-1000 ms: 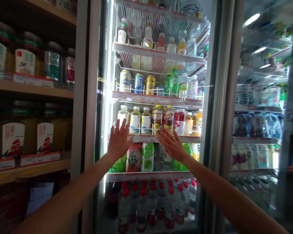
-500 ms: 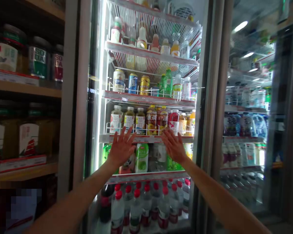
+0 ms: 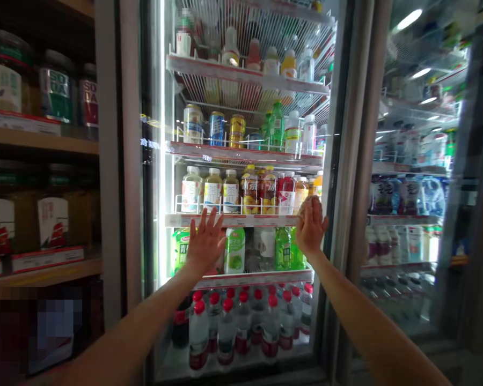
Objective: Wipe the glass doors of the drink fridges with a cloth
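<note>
Your left hand is spread just below tea bottles; your right hand, its grip unclear, covers a pale cloth.

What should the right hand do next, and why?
Maybe slide the right hand a little left. It holds what looks like a cloth up at the glass, close to the metal frame, so there seems little room farther right. More glass lies between it and the spread left hand.
</note>
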Demonstrator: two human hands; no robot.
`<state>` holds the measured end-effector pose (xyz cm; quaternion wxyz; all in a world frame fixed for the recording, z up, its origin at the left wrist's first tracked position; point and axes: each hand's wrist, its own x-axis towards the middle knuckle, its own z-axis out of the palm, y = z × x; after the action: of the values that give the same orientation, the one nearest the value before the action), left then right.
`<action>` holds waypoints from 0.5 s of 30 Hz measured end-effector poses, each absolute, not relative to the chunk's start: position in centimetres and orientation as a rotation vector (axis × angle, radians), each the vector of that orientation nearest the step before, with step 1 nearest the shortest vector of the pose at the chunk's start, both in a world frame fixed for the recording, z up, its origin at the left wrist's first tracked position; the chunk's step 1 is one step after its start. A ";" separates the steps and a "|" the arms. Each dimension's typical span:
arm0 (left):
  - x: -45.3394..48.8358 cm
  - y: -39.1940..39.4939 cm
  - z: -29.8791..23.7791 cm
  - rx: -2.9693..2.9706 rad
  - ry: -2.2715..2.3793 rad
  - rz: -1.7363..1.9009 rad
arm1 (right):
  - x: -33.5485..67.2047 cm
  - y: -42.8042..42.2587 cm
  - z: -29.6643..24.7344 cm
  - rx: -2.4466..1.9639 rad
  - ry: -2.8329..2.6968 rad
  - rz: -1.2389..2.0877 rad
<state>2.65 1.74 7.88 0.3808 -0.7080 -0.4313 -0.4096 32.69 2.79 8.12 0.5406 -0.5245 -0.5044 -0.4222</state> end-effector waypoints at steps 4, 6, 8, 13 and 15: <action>3.0 1.3 6.3 -1.833 -1.122 -1.041 | 32.7 2.3 1.9 -1.308 -1.108 -0.903; 3.3 1.1 5.4 -1.842 -1.119 -1.043 | 33.1 1.8 -0.3 -1.336 -1.191 -0.943; 3.8 1.0 4.8 -1.849 -1.086 -1.022 | 34.1 1.6 0.4 -1.340 -1.259 -0.975; 5.3 0.6 3.2 -1.961 -0.888 -0.854 | 36.4 2.2 7.0 -1.372 -1.203 -0.934; 5.7 0.2 2.2 -1.965 -0.911 -0.860 | 36.1 2.0 5.6 -1.390 -1.219 -0.947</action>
<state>5.75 0.20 2.24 0.3944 -0.7749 -0.3593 -0.3389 36.14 1.99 5.56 0.5074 -0.5766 -0.5057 -0.3929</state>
